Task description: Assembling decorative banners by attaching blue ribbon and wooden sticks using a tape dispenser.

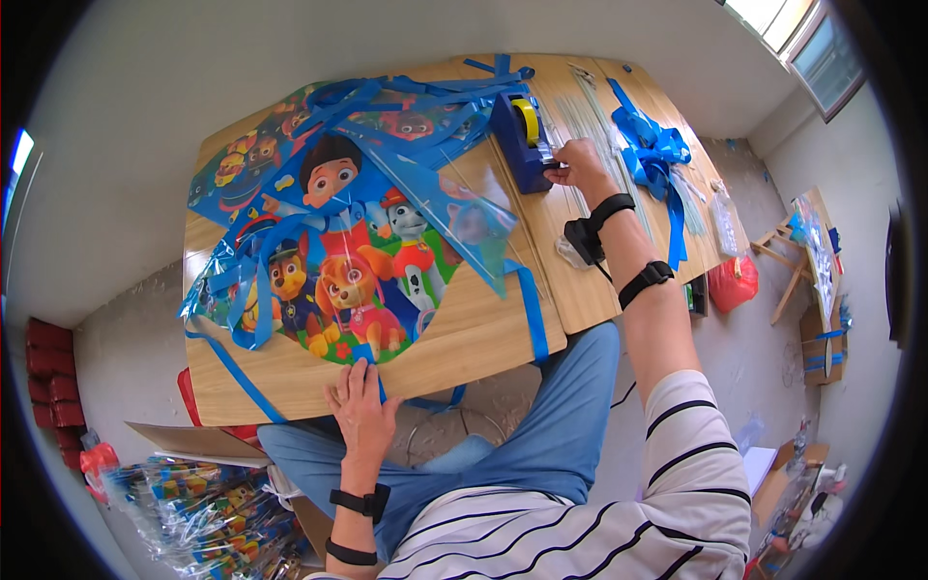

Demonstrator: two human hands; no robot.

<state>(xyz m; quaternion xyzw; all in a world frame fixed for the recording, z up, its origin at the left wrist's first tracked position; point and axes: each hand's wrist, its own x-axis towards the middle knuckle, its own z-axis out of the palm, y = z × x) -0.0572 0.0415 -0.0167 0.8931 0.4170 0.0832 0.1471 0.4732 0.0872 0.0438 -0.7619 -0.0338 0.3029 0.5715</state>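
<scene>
Pale wood-grain tabletop [483, 333], covered by glossy printed film and curling blue ribbon.

A shiny, round-edged plastic sheet printed with cartoon puppies [353, 300] is spread flat at the near side of the tabletop, and its upper part is overlaid by crinkled, translucent blue strips [372, 97]. At its lower rim a short, smooth blue band [363, 352] is covered by the fingertips of the left hand [358, 401], whose fingers are laid nearly straight, the thumb held apart. A boxy navy tape dispenser [522, 159], fitted with a round yellow roll [526, 124], is met at its near end by the bent, gathered fingers of the right hand [580, 164]; whether tape is pinched cannot be told. Beyond, a looped blue ribbon bow [652, 145] is set beside slender, clear rods [590, 106].
</scene>
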